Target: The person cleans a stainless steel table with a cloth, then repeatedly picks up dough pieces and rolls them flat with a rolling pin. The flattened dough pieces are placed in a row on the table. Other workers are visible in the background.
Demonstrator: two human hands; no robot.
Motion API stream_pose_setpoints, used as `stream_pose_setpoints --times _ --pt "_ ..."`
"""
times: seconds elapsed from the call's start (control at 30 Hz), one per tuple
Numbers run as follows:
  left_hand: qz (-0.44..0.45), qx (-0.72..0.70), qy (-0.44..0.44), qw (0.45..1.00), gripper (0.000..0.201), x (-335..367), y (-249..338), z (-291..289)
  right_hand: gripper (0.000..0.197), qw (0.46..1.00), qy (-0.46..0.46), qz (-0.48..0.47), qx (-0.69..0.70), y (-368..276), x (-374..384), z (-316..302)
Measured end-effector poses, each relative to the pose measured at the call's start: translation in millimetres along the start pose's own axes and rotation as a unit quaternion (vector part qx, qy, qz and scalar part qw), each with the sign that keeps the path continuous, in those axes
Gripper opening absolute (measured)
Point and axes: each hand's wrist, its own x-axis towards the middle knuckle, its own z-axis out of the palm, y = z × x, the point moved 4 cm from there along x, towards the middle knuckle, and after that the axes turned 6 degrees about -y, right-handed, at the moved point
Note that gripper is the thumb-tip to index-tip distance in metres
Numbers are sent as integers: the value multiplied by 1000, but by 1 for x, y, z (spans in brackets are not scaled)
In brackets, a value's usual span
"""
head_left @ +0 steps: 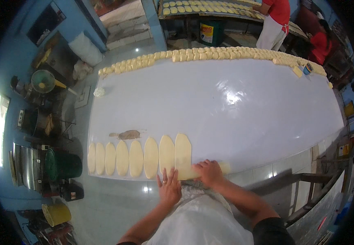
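Observation:
My right hand [208,173] is closed over a pale rolling pin [225,167] at the table's near edge. Its other end [188,174] reaches toward my left hand [170,188]. That left hand lies with fingers stretched, its tips at the lower end of the rightmost flattened dough piece [182,152]; whether they also touch the pin I cannot tell. Several more long, oval dough pieces [136,159] lie side by side to the left along the same edge.
Rows of small dough pieces [209,54] line the far edge of the white table [226,114]. A brown patch [129,134] marks the surface. A blue cup [308,68] stands far right. A person in red [275,16] works at trays behind; a wooden frame [313,179] stands right.

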Motion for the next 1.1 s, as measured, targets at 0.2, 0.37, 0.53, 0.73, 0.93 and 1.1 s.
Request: stream_pose_setpoints --times 0.2,0.37,0.53,0.73,0.93,1.1 --pt "28 53 57 997 49 161 -29 -16 75 998 -10 53 12 33 91 -46" --pt "44 -34 155 986 36 337 -32 -75 71 974 -127 166 85 74 135 -75" --pt "34 -71 129 988 37 532 -49 -94 69 955 26 276 107 134 82 -74" --pt "40 -46 144 988 53 679 -72 -97 67 916 99 380 84 160 27 -67" --pt "-29 -128 142 981 35 606 -35 -116 62 904 113 404 83 159 12 -64" --pt "-40 -540 -60 839 25 427 -70 -68 62 915 98 379 93 153 13 -75"
